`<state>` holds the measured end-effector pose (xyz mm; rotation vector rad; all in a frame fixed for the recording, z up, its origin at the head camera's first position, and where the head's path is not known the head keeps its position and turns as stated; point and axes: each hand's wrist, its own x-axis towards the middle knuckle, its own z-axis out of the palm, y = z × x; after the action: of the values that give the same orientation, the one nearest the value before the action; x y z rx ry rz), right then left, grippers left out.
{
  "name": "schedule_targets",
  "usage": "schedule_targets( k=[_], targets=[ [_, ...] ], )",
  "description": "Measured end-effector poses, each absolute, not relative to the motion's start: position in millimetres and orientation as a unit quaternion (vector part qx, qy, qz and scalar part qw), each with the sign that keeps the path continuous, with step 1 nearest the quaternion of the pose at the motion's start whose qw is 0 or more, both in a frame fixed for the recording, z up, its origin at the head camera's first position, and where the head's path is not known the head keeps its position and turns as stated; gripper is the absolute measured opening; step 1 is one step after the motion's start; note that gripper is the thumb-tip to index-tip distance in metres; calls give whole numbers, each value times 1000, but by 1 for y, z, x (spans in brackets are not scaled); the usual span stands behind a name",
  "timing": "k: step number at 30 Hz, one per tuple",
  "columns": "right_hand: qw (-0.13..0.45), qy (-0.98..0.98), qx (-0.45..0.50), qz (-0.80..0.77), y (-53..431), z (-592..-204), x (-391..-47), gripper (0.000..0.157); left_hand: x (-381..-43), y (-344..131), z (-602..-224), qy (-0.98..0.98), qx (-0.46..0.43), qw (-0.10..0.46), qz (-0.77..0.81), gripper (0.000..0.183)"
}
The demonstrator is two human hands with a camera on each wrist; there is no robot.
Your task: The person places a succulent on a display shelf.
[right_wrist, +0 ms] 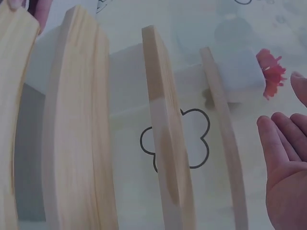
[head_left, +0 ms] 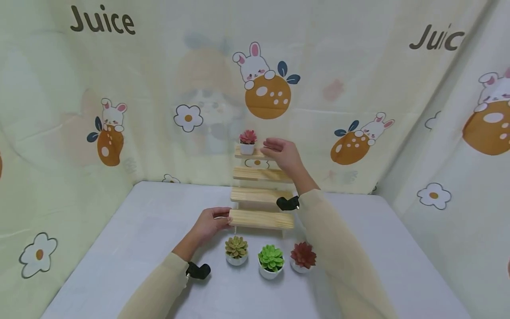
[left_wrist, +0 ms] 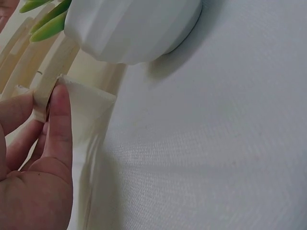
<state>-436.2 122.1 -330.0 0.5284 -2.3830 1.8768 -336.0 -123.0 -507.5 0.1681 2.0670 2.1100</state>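
A stepped wooden display shelf [head_left: 260,219] stands towards the back of the table. My left hand [head_left: 209,223] pinches the left end of its lowest board between thumb and fingers, seen closely in the left wrist view. On the left part of the top board sits a pink-red artificial succulent [head_left: 248,141] in a white pot. Just right of that plant is my right hand [head_left: 283,155], its fingers extended and holding nothing. In the right wrist view, a gap separates the fingers [right_wrist: 274,143] from the pink succulent [right_wrist: 272,72].
Three potted succulents stand before the shelf: an olive one [head_left: 236,249], a bright green one [head_left: 271,260] and a dark red one [head_left: 303,256], partly beside the right sleeve [head_left: 342,252]. A printed curtain [head_left: 159,66] hangs behind the white table [head_left: 159,212].
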Motion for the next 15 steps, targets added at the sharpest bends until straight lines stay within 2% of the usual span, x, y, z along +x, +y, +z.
schedule_targets(
  k=[6, 15],
  targets=[
    [33, -779, 186, 599, 133, -322, -411, 53, -337, -126, -509, 702, 50, 94, 704, 40],
    [53, -800, 181, 569, 163, -335, -393, 56, -340, -124, -512, 700, 54, 96, 706, 40]
  ],
)
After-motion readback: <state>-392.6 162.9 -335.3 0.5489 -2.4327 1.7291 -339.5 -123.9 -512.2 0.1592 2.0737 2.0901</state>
